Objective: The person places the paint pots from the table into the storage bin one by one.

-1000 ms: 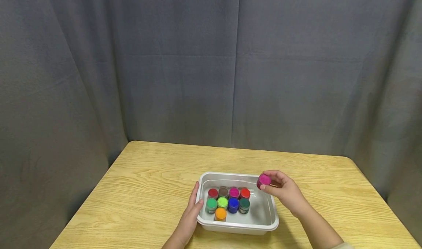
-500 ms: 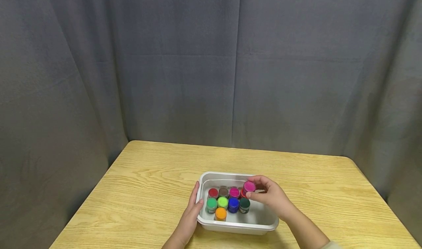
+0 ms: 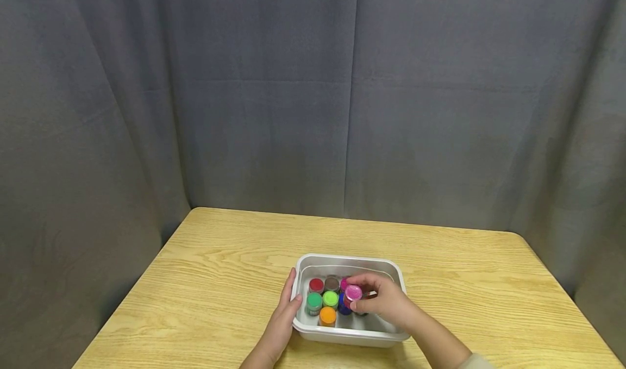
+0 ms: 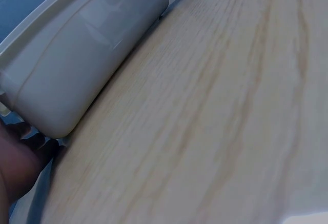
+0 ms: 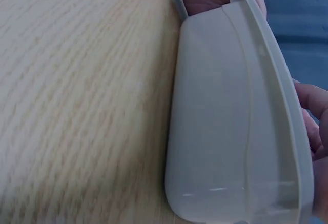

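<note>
We hold a pink jar (image 3: 353, 293) pinched between thumb and fingers of our right hand (image 3: 383, 302), inside the tub (image 3: 398, 274), just above the jars packed at its left half. Our left hand (image 3: 282, 317) rests against the tub's left wall, fingers straight along the rim, gripping nothing.

The tub sits on the surface (image 3: 220, 282), near its front edge. Inside it, along the far wall, stand a dark red jar (image 3: 315, 285), a brown jar (image 3: 331, 283) and a magenta jar (image 3: 343, 283), the last mostly hidden behind the pink jar. In the next row toward us are a green jar (image 3: 314, 301), a lime jar (image 3: 330, 298) and a blue jar (image 3: 341, 304), of which only a sliver shows beneath the pink one. An orange jar (image 3: 327, 316) stands alone nearest the tub's front wall. Our right hand covers whatever stands to the right of the blue jar, so we cannot tell what lies there.

In the left wrist view the tub's outer wall (image 4: 77, 55) fills the upper left, with wood grain beside it. In the right wrist view the tub's wall (image 5: 215, 121) rises from the surface, and fingertips (image 5: 307, 106) show over its rim.

A grey curtain (image 3: 313, 86) hangs behind the surface.
</note>
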`<state>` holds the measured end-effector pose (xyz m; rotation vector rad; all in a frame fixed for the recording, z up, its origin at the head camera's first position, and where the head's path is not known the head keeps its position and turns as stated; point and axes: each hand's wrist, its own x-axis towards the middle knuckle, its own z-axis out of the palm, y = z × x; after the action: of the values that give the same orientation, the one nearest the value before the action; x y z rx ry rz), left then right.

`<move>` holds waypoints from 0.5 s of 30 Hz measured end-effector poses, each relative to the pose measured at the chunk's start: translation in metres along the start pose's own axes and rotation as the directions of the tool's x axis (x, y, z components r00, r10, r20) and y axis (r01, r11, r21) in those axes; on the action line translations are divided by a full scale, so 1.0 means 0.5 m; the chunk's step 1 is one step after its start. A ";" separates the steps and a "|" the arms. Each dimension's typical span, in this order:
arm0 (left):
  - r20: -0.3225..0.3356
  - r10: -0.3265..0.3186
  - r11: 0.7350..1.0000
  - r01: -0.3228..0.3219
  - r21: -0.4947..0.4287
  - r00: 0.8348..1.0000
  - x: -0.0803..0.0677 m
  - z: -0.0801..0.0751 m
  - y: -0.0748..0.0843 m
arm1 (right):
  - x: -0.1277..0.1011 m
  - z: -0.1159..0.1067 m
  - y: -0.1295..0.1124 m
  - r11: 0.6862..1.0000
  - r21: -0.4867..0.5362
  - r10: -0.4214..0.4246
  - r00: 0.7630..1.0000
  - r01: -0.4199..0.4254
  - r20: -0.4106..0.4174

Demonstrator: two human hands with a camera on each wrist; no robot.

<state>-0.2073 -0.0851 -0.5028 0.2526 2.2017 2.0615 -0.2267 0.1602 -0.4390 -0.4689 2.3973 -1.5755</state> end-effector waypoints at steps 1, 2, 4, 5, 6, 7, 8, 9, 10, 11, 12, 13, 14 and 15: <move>0.001 0.000 1.000 0.000 0.000 1.000 0.000 0.000 0.000 | 0.001 0.003 0.001 1.000 -0.009 0.000 1.000 0.000 0.003; 0.001 0.002 1.000 -0.002 -0.001 1.000 0.000 0.000 -0.001 | 0.002 0.005 0.002 1.000 -0.019 0.000 1.000 0.000 0.008; -0.001 0.003 1.000 -0.003 0.000 1.000 0.000 0.000 -0.001 | 0.002 0.010 0.003 0.999 -0.036 0.008 1.000 -0.007 0.019; -0.001 0.004 1.000 -0.004 -0.001 1.000 0.001 0.000 -0.001 | 0.002 0.013 0.004 0.999 -0.046 0.014 1.000 -0.013 0.024; -0.002 0.004 1.000 -0.004 0.000 1.000 0.001 0.000 -0.001 | 0.002 0.015 0.004 0.998 -0.055 0.024 0.999 -0.022 0.028; -0.003 0.005 1.000 -0.005 0.001 1.000 0.001 0.000 -0.001 | 0.002 0.017 0.004 0.998 -0.063 0.034 0.999 -0.032 0.031; -0.003 0.004 1.000 -0.004 0.001 1.000 0.001 0.000 -0.001 | 0.003 0.018 0.005 0.997 -0.068 0.039 0.999 -0.036 0.036; -0.004 0.001 1.000 -0.001 0.002 1.000 0.001 0.000 -0.001 | 0.003 0.019 0.005 0.996 -0.073 0.044 0.998 -0.041 0.040; -0.004 -0.003 1.000 0.003 0.003 1.000 0.001 0.001 0.000 | 0.003 0.020 0.005 0.996 -0.077 0.049 0.998 -0.045 0.046; -0.004 -0.006 1.000 0.006 0.004 1.000 0.001 0.001 0.000 | 0.004 0.020 0.006 0.996 -0.078 0.050 0.997 -0.045 0.053; -0.004 -0.009 1.000 0.009 0.004 1.000 0.001 0.001 0.000 | 0.005 0.021 0.006 0.996 -0.077 0.051 0.997 -0.046 0.060; -0.005 -0.012 1.000 0.012 0.005 1.000 0.000 0.001 0.000 | 0.005 0.021 0.006 0.996 -0.076 0.052 0.996 -0.047 0.068; -0.004 -0.014 1.000 0.014 0.006 1.000 0.000 0.001 0.000 | 0.006 0.022 0.006 0.996 -0.074 0.056 0.995 -0.050 0.077; -0.004 -0.013 1.000 0.014 0.005 1.000 0.000 0.001 0.000 | 0.006 0.023 0.007 0.996 -0.075 0.061 0.995 -0.055 0.084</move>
<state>-0.2072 -0.0848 -0.5029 0.2335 2.2056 2.0512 -0.2259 0.1508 -0.4467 -0.4666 2.3871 -1.4185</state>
